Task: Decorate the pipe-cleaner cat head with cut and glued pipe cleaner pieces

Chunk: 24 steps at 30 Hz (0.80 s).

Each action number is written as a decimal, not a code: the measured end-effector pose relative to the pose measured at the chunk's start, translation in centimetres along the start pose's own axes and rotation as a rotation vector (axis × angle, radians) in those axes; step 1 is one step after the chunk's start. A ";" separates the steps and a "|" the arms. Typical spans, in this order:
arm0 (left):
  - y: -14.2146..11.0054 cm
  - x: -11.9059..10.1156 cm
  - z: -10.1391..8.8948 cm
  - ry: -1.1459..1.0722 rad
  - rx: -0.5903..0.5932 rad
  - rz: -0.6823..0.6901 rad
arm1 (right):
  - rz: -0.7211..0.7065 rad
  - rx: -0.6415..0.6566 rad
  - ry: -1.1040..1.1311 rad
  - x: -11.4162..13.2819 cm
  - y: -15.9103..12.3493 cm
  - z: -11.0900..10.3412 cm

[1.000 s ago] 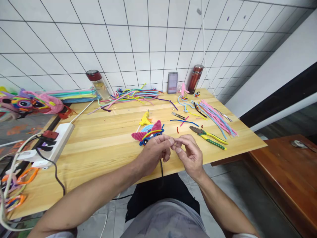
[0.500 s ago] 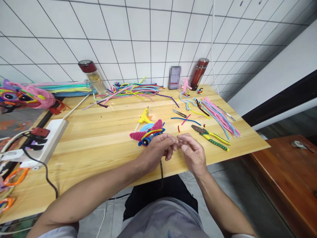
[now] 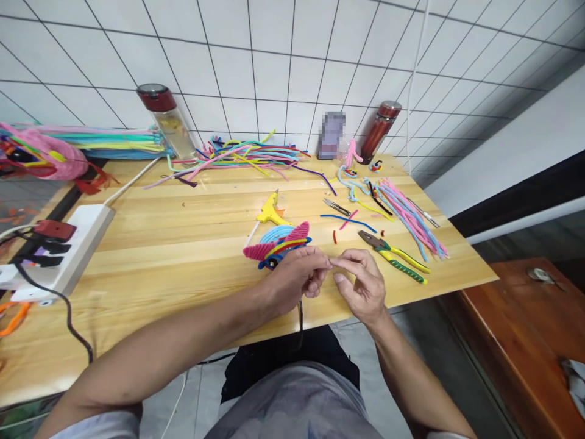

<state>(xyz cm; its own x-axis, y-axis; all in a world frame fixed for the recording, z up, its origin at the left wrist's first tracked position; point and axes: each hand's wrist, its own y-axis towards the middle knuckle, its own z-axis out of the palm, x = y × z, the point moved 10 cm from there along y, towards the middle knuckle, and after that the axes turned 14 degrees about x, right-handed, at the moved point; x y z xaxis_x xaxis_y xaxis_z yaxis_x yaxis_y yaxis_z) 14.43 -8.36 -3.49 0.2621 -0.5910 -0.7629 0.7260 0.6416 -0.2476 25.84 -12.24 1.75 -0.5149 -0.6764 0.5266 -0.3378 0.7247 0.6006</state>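
Over the table's front part, my left hand (image 3: 299, 271) is closed in a pinch; whatever lies between its thumb and forefinger is too small to make out. My right hand (image 3: 363, 283) faces it with the thumb apart from the fingers, its forefinger stretched to the left fingertips. Just behind my left hand sits a pipe-cleaner figure (image 3: 277, 245) with pink ear-like pieces, a light blue back, a red and yellow band and a dark eye, partly covered by the hand. A yellow glue gun (image 3: 270, 210) lies behind the figure. Pliers (image 3: 393, 256) with yellow-green handles rest right of my right hand.
Small snips (image 3: 337, 207), a blue pipe cleaner (image 3: 350, 221) and short red bits lie beyond my hands. Pink and blue pipe cleaners (image 3: 409, 216) are at right, a mixed pile (image 3: 247, 152) at the back. Bottles (image 3: 381, 131) stand by the wall; a power strip (image 3: 80, 250) is at left.
My right thumb has come away from the fingertips and the right forefinger has straightened toward my left hand. My left hand stays pinched. The camera view has shifted slightly.
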 end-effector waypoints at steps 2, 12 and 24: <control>-0.2 0.0 0.1 0.000 -0.024 0.020 | 0.032 0.003 0.052 -0.2 0.0 0.0; -1.2 0.3 1.8 0.057 -0.002 0.081 | 0.272 -0.077 0.614 -2.7 -1.5 1.1; -1.5 0.9 2.6 -0.054 0.010 0.017 | 0.119 -0.009 0.202 0.6 -1.3 -1.1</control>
<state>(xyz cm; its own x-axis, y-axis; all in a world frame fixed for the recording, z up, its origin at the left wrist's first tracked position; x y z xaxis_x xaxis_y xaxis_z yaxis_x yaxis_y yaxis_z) 15.20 -11.16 -2.19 0.3076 -0.6058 -0.7337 0.7273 0.6469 -0.2292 26.86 -13.72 1.96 -0.3826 -0.5996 0.7030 -0.2769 0.8003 0.5319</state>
